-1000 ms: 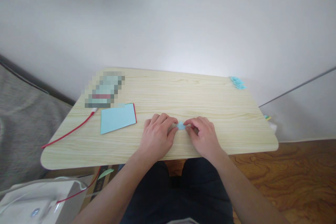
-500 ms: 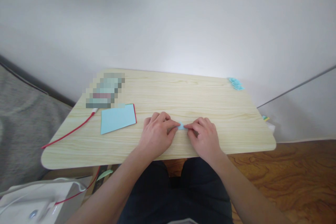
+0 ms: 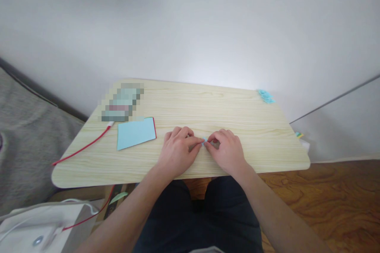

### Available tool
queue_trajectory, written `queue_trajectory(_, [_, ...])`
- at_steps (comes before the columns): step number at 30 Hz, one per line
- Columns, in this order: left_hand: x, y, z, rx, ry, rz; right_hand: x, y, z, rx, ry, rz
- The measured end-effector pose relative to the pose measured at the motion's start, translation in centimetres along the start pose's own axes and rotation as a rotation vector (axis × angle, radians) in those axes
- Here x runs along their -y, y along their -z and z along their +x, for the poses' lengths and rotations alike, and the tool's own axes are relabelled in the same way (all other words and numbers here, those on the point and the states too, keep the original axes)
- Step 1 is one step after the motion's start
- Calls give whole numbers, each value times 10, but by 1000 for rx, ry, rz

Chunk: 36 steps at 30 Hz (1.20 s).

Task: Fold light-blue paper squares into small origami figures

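My left hand (image 3: 177, 151) and my right hand (image 3: 225, 151) rest on the light wooden table (image 3: 184, 106), fingertips meeting at its front middle. Between them they pinch a small folded piece of light blue paper (image 3: 204, 140), almost covered by the fingers. Both hands are closed on it. A stack of light blue paper sheets (image 3: 135, 133) with a red edge lies to the left of my left hand.
A red cable (image 3: 83, 147) runs from a blurred object (image 3: 121, 102) off the table's left side. Several small blue folded pieces (image 3: 266, 95) sit at the far right corner. A white bag (image 3: 44, 225) stands lower left. Wooden floor lies to the right.
My two hands have drawn closer together, and the blue paper between them shows much less than a second ago. The view has shifted slightly.
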State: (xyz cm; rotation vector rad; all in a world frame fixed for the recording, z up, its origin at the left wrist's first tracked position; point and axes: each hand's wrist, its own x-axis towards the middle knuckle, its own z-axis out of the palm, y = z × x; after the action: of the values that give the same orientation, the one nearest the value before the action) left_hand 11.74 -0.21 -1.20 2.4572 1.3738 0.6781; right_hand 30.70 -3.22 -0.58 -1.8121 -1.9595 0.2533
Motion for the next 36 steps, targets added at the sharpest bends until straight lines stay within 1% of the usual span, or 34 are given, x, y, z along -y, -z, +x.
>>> queue_trajectory(7, [-1,6,-1,22,-22,-47,-7,-2,-1,-4,58,27])
queue_trajectory(10, [0,5,-2,-6,-5,-75,-11,-4,-1,-5,65,45])
queue_trajectory(14, [0,4,-3,-49,26,-67,-12,-6,-3,-38,67,59])
queue_trajectory(19, [-1,5,-2,-60,14,-58,-11,-7,-6,-73,67,87])
queue_trajectory(22, [-1,5,-1,-75,29,-80,-10,-7,-4,-85,59,133])
queue_trajectory(26, [1,4,1,-97,36,-165,-9,-4,6,-62,65,294])
queue_trajectory(29, [3,4,3,-121,34,-248,-9,-2,18,60,65,484])
queue_trajectory(31, [4,5,6,-151,43,-298,-10,-3,26,140,28,612])
queue_trajectory(34, [5,7,14,-196,67,-368,-13,-4,39,153,-51,807])
queue_trajectory(36, [5,9,20,-212,77,-410,-13,-5,47,153,-62,949])
